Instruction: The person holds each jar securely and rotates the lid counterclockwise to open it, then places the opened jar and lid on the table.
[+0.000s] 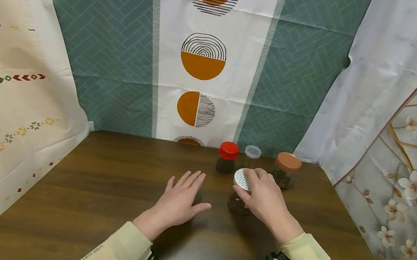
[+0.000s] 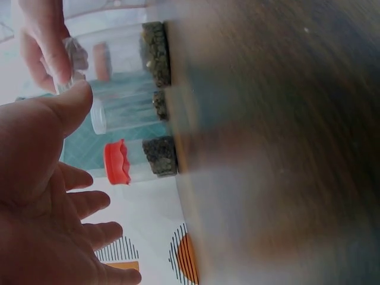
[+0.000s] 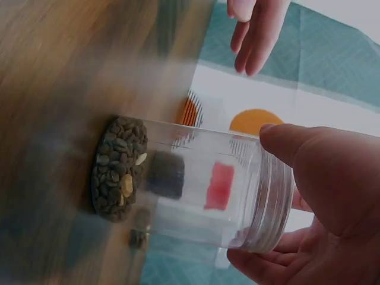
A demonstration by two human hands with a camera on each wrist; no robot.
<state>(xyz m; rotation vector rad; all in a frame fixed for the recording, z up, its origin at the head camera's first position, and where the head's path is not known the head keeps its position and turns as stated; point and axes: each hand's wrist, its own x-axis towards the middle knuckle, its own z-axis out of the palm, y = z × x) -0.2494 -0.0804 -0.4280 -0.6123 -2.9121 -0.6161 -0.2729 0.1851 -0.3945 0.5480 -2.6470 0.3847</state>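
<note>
My right hand (image 1: 265, 195) grips the top of a clear jar (image 3: 178, 208), thumb on one side and fingers on the other. Dark seed-like pieces (image 3: 116, 172) with a few pale and yellow ones fill its bottom. The jar stands upright on the table, its round top (image 1: 241, 179) white with printed marks in the head view. To its left, my left hand (image 1: 178, 203) hovers over the table, fingers straight and thumb spread, holding nothing. In the left wrist view the left thumb overlaps the held jar's top, but the head view shows the two apart.
Behind the held jar stand a red-lidded jar (image 1: 228, 150), a narrow jar with a translucent lid (image 1: 253, 151) and a jar with an orange-brown lid (image 1: 288, 162). The brown wooden table (image 1: 127, 167) ends at a patterned curtain (image 1: 194, 114); cloth hangs along both sides.
</note>
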